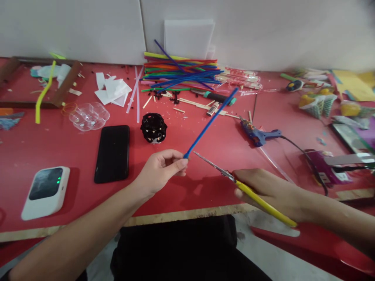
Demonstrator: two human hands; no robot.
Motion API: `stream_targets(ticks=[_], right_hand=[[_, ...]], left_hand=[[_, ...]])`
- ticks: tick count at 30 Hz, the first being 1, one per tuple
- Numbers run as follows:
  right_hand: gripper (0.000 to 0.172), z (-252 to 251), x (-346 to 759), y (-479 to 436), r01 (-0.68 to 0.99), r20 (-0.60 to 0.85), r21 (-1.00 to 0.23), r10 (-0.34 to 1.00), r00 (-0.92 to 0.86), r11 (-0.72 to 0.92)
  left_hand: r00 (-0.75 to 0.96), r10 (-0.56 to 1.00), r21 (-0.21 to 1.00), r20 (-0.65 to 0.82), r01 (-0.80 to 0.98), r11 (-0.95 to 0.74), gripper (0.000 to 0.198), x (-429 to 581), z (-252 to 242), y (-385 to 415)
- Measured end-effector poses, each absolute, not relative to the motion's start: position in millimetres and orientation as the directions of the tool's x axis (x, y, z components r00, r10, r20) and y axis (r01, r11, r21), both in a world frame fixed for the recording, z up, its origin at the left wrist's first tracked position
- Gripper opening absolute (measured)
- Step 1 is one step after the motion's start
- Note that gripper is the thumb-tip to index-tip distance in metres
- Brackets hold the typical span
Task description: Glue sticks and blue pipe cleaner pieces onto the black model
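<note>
Red tabletop (222,144) fills my view, backed by a white wall (88,27). Reading from the left, the left hand (159,169) is closed tight, pinching the lower end of a blue straw (211,121) between thumb and fingertips. The straw slants up and to the right from that pinch, lifted off the surface. Just right of the pinch sit the blade tips of the yellow-handled scissors (246,190), near the straw's held end; I cannot tell whether they touch it. The right hand (269,189) is wrapped shut around the handles, and the blades look almost together. On the surface I see a white device (45,191) at far left, then a black phone (112,153), a small black woven cup (153,127) behind the left hand, a pile of coloured straws (181,72) by the wall, and a blue glue gun (258,134). Bare red runs between phone and glue gun, under both hands. The front edge (181,214) passes just below the wrists, and the right end is crowded.
</note>
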State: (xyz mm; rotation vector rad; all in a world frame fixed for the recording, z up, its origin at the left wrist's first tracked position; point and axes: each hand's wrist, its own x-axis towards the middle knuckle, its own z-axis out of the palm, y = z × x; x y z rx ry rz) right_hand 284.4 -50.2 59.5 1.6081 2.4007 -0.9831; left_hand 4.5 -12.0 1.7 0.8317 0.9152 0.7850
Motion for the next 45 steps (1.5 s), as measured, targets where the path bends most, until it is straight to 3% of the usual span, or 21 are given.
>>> stream_targets(ticks=[4,20,31,38,41,45], right_hand=[[0.045,59,280,-47,0.878,-0.519,-0.424,0.735,-0.436,0.222],[0.048,60,274,-41,0.880,-0.549,-0.416,0.708,-0.444,0.230],[0.050,48,276,-41,0.853,-0.536,-0.485,0.706,-0.463,0.191],[0.051,48,279,-42,0.857,-0.571,-0.496,0.691,-0.443,0.140],[0.048,45,281,-41,0.883,-0.563,-0.431,0.709,-0.425,0.187],[0.042,40,285,-42,0.956,-0.509,-0.166,0.809,-0.292,0.241]], left_hand=[[0.414,0.839,0.860,-0.353,-0.210,0.466,0.017,5,3,-12],[0.421,0.835,0.874,-0.355,-0.167,0.456,0.014,4,-2,-12],[0.451,0.833,0.888,-0.322,-0.162,0.431,0.011,2,-7,-12],[0.440,0.815,0.867,-0.377,-0.143,0.478,0.014,5,-5,-12],[0.424,0.813,0.849,-0.399,-0.165,0.502,0.018,5,-3,-12],[0.399,0.836,0.822,-0.376,-0.272,0.500,0.023,4,-5,-12]])
